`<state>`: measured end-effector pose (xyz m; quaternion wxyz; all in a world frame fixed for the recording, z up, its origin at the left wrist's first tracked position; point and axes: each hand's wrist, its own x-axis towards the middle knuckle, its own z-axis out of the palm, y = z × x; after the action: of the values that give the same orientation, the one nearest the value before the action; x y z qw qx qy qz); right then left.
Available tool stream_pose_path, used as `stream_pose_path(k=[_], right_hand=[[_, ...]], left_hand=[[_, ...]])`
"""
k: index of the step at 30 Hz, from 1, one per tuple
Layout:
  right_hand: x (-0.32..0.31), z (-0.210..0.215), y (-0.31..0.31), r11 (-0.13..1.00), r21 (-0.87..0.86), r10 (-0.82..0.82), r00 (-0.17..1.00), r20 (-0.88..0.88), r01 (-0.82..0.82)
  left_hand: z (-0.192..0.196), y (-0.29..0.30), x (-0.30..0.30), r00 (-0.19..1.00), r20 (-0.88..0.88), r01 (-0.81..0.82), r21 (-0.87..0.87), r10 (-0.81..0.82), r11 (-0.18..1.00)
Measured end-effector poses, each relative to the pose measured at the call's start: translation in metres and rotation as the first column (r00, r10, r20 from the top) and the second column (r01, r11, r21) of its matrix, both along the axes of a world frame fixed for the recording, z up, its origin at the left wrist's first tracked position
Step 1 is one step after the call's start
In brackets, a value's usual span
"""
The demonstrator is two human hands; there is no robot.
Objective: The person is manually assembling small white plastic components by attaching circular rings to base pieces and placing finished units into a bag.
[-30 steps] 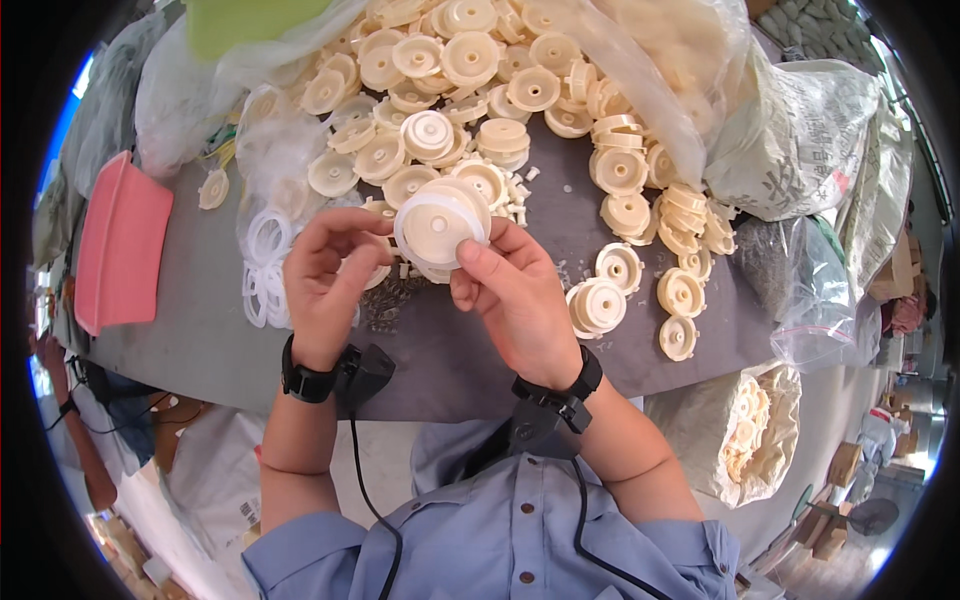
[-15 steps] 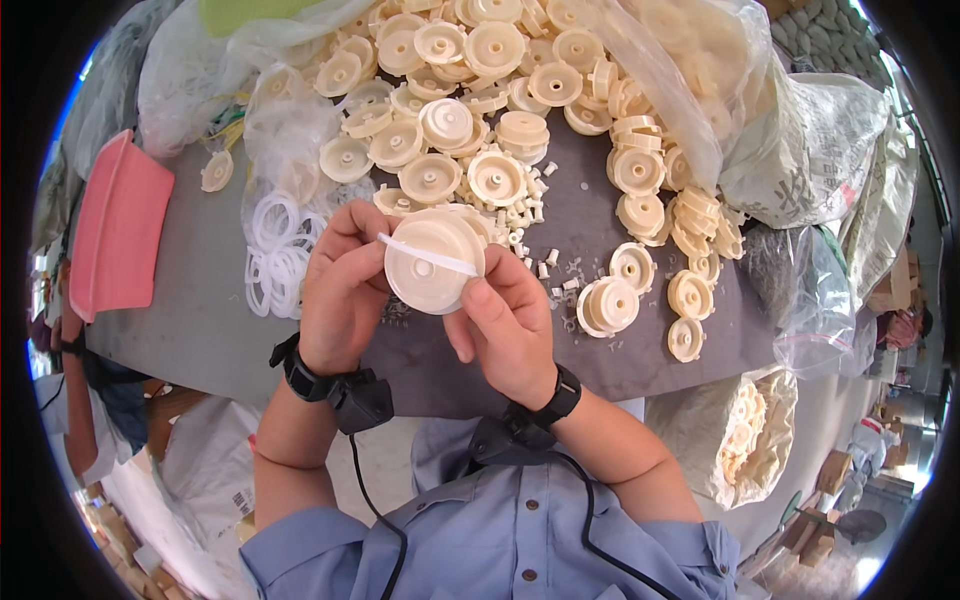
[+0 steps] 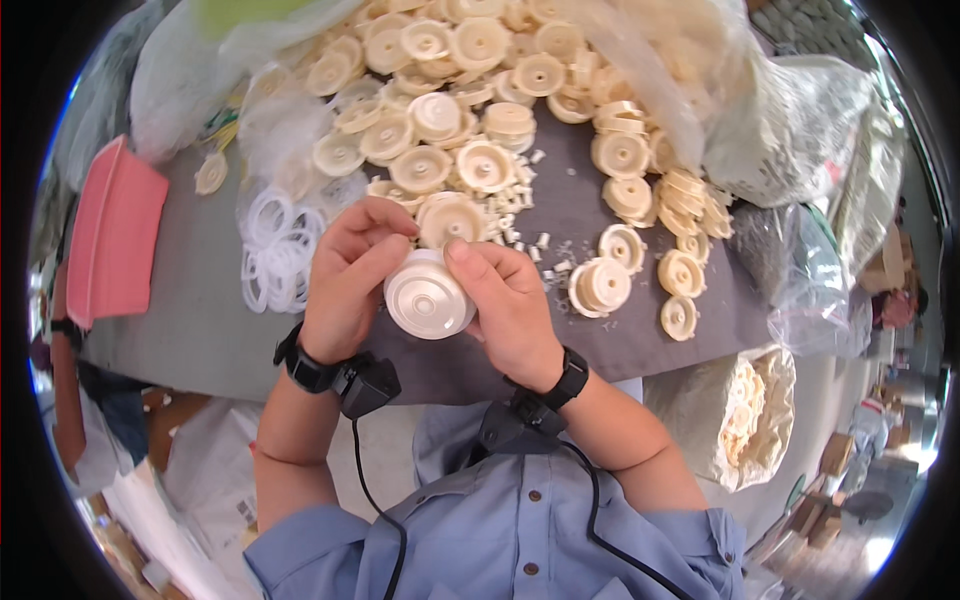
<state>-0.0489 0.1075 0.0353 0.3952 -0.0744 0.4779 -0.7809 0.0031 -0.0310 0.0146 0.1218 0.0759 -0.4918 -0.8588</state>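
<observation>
Head view, grey table, heaped cream plastic wheels, clear bags

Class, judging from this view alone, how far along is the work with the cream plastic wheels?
Possibly done: stacked wheels beside the hands. In hand: left hand and right hand grip one cream wheel. Left: a large loose pile and clear rings.

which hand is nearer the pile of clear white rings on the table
Left. The left hand sits just right of the pile of clear rings, nearly touching it. The right hand is farther right, beyond the cream disc both hands hold.
</observation>
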Motion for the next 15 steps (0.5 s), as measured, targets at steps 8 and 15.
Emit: stream_pose_path(k=[8,15], right_hand=[[-0.059,-0.002,0.174,0.615,0.203,-0.407,0.528,-0.745,0.762],[-0.039,-0.030,0.450,-0.187,0.407,-0.371,0.319,-0.872,0.894]], left_hand=[[-0.018,-0.010,0.001,0.969,-0.116,-0.245,-0.380,0.217,0.892],[-0.019,0.001,-0.013,0.988,-0.125,-0.141,-0.470,0.093,0.871]])
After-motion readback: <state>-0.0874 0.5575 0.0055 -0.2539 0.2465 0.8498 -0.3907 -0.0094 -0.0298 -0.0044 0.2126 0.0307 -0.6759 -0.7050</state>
